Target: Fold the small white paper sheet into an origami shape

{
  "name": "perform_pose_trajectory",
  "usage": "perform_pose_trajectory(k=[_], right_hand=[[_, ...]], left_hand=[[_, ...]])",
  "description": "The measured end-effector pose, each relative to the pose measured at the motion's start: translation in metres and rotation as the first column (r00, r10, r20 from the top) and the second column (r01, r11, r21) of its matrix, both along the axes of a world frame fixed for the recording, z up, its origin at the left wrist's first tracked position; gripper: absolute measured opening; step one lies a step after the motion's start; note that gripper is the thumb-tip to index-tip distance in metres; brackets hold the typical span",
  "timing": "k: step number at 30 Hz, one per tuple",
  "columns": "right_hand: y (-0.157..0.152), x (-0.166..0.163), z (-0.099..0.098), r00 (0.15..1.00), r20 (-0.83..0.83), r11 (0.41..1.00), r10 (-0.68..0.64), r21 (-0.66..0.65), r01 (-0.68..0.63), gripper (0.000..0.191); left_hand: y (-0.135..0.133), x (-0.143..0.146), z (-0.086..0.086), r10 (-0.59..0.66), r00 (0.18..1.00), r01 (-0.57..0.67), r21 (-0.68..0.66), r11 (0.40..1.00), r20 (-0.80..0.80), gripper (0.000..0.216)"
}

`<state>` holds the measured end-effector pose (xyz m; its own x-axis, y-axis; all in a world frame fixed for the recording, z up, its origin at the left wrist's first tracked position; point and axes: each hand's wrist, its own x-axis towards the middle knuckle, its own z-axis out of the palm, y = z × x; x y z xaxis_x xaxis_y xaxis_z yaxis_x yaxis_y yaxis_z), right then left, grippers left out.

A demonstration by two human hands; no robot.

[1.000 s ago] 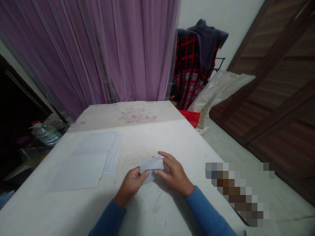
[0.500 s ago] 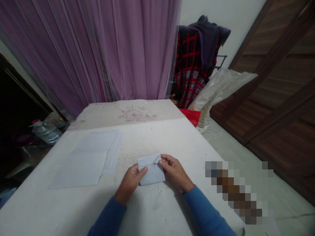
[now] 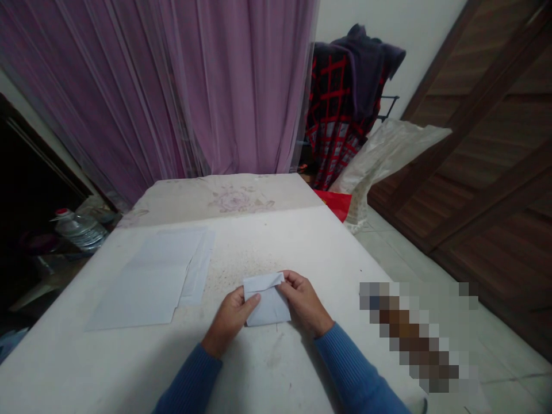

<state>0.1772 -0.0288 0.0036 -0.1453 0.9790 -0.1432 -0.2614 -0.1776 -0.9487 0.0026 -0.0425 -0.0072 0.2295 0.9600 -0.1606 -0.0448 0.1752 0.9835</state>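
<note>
Between my two hands is a small folded paper (image 3: 268,305), white, with a flap along its upper edge. My left hand (image 3: 230,316) pinches its left side, the thumb lying on the front face. At the upper right corner, my right hand (image 3: 306,302) grips the paper near the flap, with the thumb on top and the fingers partly hidden behind. To the left, several flat white sheets of paper (image 3: 146,282) lie overlapping on the table.
The table (image 3: 302,247) has a white cover with a floral strip (image 3: 235,198) at its far end. Dark specks lie near the sheets. A plastic bottle (image 3: 80,230) stands off the left edge; a red bag (image 3: 336,202) and clear plastic sheeting (image 3: 383,155) are at the right.
The folded paper and my hands have shifted very slightly. My right hand's thumb has moved a little along the flap, and the right forearm has drawn slightly left.
</note>
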Motion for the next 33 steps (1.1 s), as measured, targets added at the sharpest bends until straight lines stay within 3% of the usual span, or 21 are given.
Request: perform_pose_trajectory(k=[2,4,6,8,11,18,22,25,28,33], right_hand=[[0.000,-0.002,0.000,0.999,0.029,1.000,-0.017,-0.012,0.017,0.038],[-0.001,-0.003,0.001,0.998,0.062,1.000,-0.023,0.008,0.023,0.036],[-0.002,-0.004,0.004,0.994,0.108,0.999,-0.021,0.050,0.015,0.033],[-0.004,-0.005,0.005,0.987,0.160,0.995,-0.011,0.095,-0.005,0.028],[-0.006,-0.007,0.006,0.977,0.213,0.990,0.004,0.137,-0.034,0.024],[-0.005,-0.008,0.001,0.948,0.317,0.988,-0.025,0.154,-0.025,0.018],[-0.004,-0.006,-0.001,0.936,0.345,0.986,-0.076,0.168,0.019,0.019],[-0.006,-0.003,0.000,0.963,0.264,0.990,-0.056,0.143,0.018,0.023],[-0.011,-0.002,0.006,0.980,0.199,0.990,-0.016,0.137,-0.012,0.029],[-0.019,-0.003,0.012,0.970,0.243,0.983,0.012,0.174,-0.056,0.036]], left_hand=[[-0.001,0.002,-0.001,0.161,0.977,-0.139,0.157,0.978,-0.137,0.055],[-0.003,0.005,0.000,0.358,0.884,-0.219,0.410,0.885,-0.301,0.060],[-0.005,0.009,0.006,0.468,0.776,-0.140,0.608,0.782,-0.423,0.053],[-0.005,0.011,0.013,0.484,0.718,-0.012,0.687,0.726,-0.499,0.031],[-0.001,0.012,0.022,0.455,0.697,0.103,0.705,0.702,-0.554,0.009],[0.003,0.011,0.023,0.448,0.723,0.075,0.704,0.706,-0.526,0.015],[-0.004,0.012,0.022,0.422,0.720,0.179,0.735,0.654,-0.551,0.014],[-0.008,0.011,0.016,0.403,0.727,0.215,0.741,0.636,-0.556,0.015],[-0.010,0.009,0.010,0.417,0.722,0.186,0.736,0.651,-0.552,0.019],[-0.012,0.009,0.013,0.434,0.746,0.060,0.700,0.711,-0.505,0.021]])
